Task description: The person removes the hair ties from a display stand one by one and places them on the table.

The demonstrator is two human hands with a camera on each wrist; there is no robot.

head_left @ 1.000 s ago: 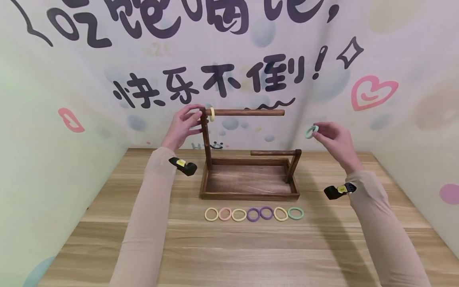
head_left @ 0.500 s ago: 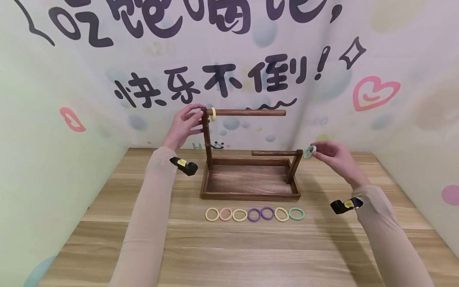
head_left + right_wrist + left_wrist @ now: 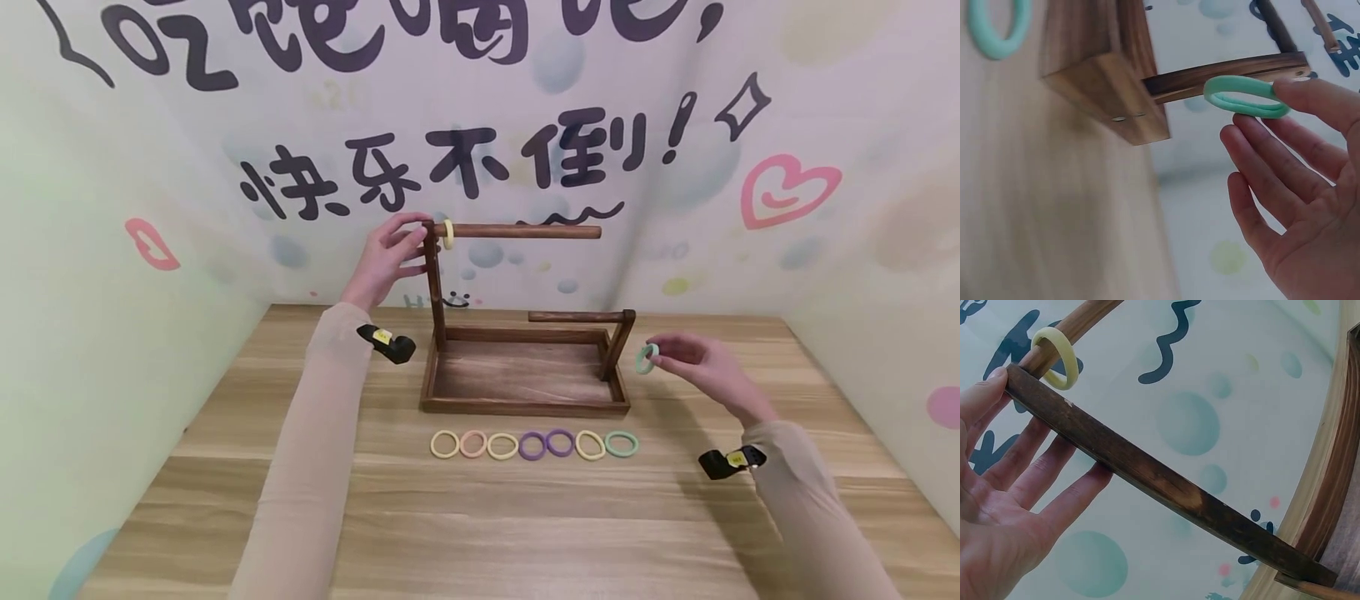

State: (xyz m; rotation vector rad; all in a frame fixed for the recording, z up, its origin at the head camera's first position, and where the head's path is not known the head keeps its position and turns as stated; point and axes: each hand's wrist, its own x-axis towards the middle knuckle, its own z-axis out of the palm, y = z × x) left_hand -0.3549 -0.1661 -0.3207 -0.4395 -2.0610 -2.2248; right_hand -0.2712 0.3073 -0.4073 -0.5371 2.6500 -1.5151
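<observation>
In the head view, my left hand [image 3: 386,260] holds the top of the tall post [image 3: 1116,447] of a dark wooden stand [image 3: 525,408], thumb in front and fingers reaching behind. A yellow hair tie [image 3: 448,234] hangs on the upper bar [image 3: 525,232] close to that post. My right hand [image 3: 701,367] pinches a mint green hair tie [image 3: 1244,84] between thumb and fingers. It is in the air just right of the short post [image 3: 617,346], apart from it. Its other fingers are spread loosely in the right wrist view.
A row of several hair ties, yellow, pink, purple and green [image 3: 621,444], lies on the wooden table [image 3: 525,533] before the stand's tray. The lower bar [image 3: 573,317] points left from the short post. A printed cloth [image 3: 360,100] hangs behind.
My right hand has moved down with the mint green hair tie, from above the lower bar's height to beside the short post. The left hand keeps its hold on the stand.
</observation>
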